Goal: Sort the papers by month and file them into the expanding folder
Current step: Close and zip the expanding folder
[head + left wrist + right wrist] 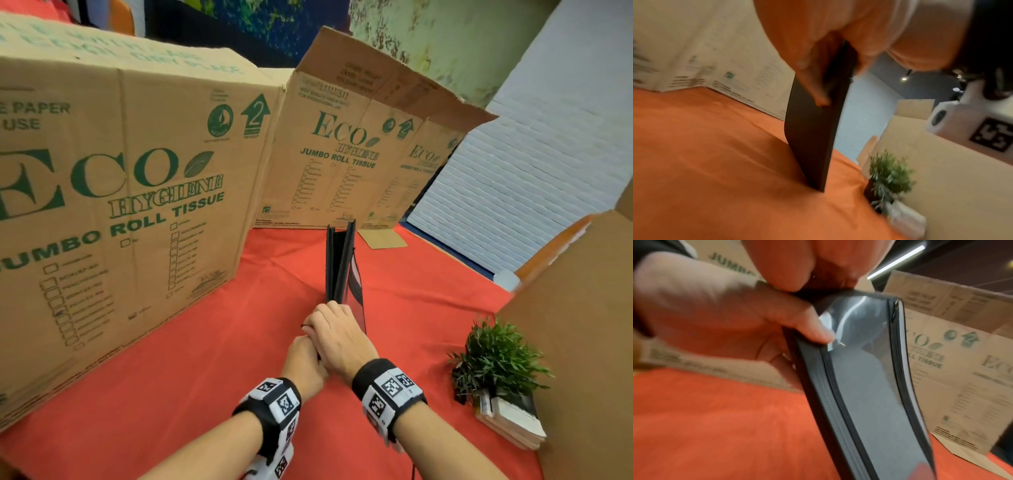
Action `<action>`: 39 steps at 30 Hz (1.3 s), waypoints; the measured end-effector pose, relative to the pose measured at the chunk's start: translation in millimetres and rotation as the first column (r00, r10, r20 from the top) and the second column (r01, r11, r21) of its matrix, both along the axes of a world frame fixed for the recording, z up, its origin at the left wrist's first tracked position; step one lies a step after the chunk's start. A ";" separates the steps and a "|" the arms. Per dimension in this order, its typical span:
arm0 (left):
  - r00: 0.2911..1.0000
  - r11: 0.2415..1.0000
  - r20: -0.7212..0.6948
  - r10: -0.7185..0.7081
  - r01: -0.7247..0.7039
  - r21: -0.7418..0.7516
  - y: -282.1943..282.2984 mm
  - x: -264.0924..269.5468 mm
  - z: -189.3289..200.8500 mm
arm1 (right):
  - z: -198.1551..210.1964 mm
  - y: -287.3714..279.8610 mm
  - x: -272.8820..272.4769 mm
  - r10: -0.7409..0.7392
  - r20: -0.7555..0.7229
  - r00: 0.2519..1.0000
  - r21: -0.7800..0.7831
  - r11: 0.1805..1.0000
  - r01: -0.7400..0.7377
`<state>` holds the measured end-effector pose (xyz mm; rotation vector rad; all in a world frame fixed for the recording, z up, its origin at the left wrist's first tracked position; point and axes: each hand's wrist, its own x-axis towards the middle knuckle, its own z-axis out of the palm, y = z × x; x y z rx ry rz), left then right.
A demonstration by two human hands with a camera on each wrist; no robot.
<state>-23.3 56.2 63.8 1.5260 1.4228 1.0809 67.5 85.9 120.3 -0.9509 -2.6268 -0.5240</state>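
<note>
A black expanding folder (339,260) stands upright on its long edge on the red tablecloth (239,342), running away from me. It is closed, and a clear pocket on its right face (865,386) shows in the right wrist view. My left hand (305,359) grips its near end from below and the left, with the thumb (818,332) on the clear pocket and fingers (812,78) on the dark left face (812,138). My right hand (337,337) lies over the left and curls round the near top corner (818,264). No loose papers show.
A large printed cardboard box (120,205) stands close on the left, a second opened one (359,154) at the back, and a third (582,325) at the right. A small green plant (496,359) sits on a stack of booklets (513,425) at the right. White ribbed board (548,171) leans behind.
</note>
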 end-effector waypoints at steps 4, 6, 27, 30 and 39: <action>0.990 0.993 0.121 0.074 -0.084 0.082 15.0 7.1 23.9 | 33.0 9.9 0.2 -0.046 0.014 0.999 -0.004 0.999 0.046; 0.989 0.984 0.147 0.028 -0.054 0.169 20.0 2.9 43.1 | 56.7 12.6 3.2 -0.090 -0.018 0.996 0.011 0.996 0.090; 0.938 0.942 0.111 -0.329 0.318 0.110 9.8 -87.0 63.0 | 148.5 18.4 116.3 -0.600 -0.672 0.435 -0.296 0.756 0.584; 0.929 0.941 0.155 -0.335 0.339 -0.001 15.7 -94.5 65.0 | 132.9 9.6 130.1 -0.645 -0.660 0.386 -0.431 0.745 0.508; 0.874 0.925 -0.432 -0.220 0.328 0.192 40.4 -61.1 137.3 | 139.5 -15.1 86.8 -0.535 -0.696 0.479 -0.293 0.820 0.491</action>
